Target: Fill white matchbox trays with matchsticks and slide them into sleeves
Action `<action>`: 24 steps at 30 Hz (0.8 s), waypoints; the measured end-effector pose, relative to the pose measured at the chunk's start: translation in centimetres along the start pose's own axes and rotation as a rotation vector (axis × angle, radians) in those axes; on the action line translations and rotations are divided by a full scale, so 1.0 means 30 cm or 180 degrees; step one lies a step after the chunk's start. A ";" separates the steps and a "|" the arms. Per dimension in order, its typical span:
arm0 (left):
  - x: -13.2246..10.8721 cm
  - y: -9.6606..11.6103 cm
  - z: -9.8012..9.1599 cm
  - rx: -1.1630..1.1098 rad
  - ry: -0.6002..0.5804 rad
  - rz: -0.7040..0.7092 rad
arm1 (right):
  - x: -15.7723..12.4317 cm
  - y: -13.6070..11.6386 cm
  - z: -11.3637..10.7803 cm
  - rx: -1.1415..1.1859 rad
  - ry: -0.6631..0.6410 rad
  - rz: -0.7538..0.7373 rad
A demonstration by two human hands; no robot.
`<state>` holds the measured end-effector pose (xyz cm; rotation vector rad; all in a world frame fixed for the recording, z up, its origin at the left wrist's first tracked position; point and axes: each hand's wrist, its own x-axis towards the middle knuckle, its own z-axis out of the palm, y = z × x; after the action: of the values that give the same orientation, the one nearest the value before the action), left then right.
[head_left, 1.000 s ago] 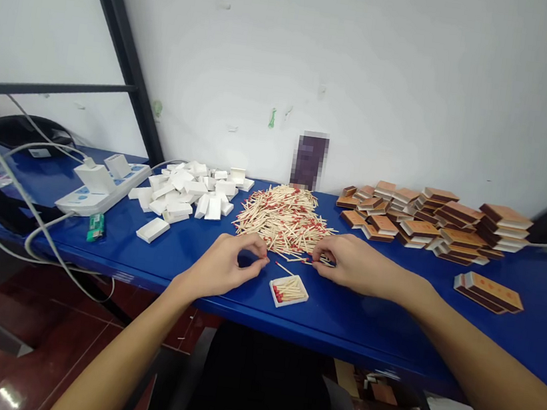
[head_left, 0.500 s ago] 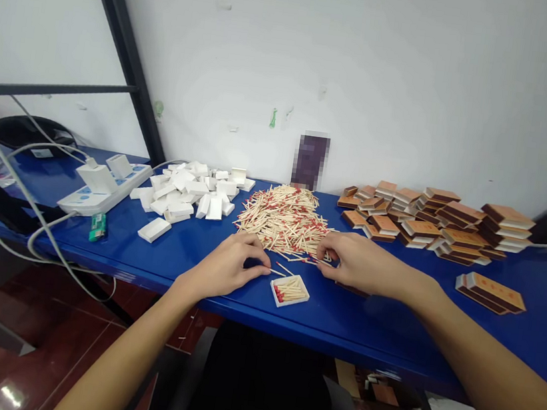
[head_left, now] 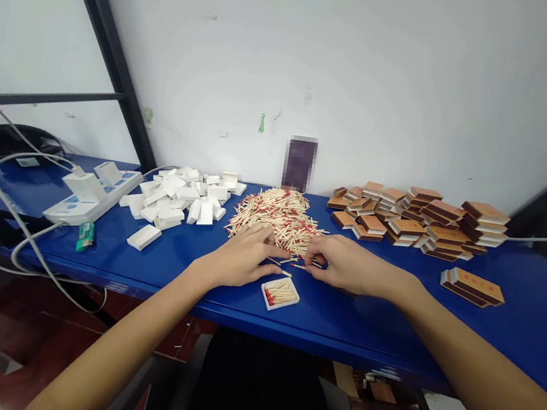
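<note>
The matches [head_left: 280, 209] are lying in one broad pile on the table [head_left: 367, 335], with a few straying at its near edge and others sitting in a tray [head_left: 284, 305] just in front. They are looking very light, stiff and dry; being so thin, they are probably prone to rolling under a fingertip and snapping if bent, so a gentle pinch at mid-stick, away from the red head, is seeming safest. The tray is looking like thin card, easily crushed, and is best suiting a loose hold by its outer walls. The left hand [head_left: 243, 258] is resting by the pile, thumb and forefinger standing apart, with a match showing beside the thumb; whether it is being held, I cannot tell. The right hand [head_left: 346, 262] is keeping thumb and fingertips close together at another match's end, but the view is not showing whether they are pinching it. One lone tray [head_left: 143, 237] is lying near one tray heap [head_left: 189, 194]; two sleeves [head_left: 475, 286] are lying before the sleeve stacks [head_left: 412, 223]. Heap, stacks and matches are overlapping too much for counting. One power strip [head_left: 100, 206] is holding two chargers [head_left: 87, 187], and one green packet [head_left: 85, 236] is lying just in front.
</note>
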<state>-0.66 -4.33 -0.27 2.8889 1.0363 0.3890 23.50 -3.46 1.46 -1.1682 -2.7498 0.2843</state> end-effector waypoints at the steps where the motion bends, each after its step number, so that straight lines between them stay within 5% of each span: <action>1: 0.002 0.002 0.001 0.0056 -0.0007 0.0015 | 0.000 -0.002 -0.001 0.0044 -0.0009 -0.0020; 16: 0.053 0.027 0.030 0.0085 0.0202 0.0036 | 0.021 -0.029 0.046 0.0512 0.0163 -0.0309; 24: 0.043 0.005 -0.003 -0.0061 -0.0082 0.0100 | 0.017 -0.032 0.044 0.0354 0.0254 -0.0360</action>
<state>0.38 -3.63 0.13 2.8884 0.9793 0.3601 22.21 -3.91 0.42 -0.9715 -2.6807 0.3636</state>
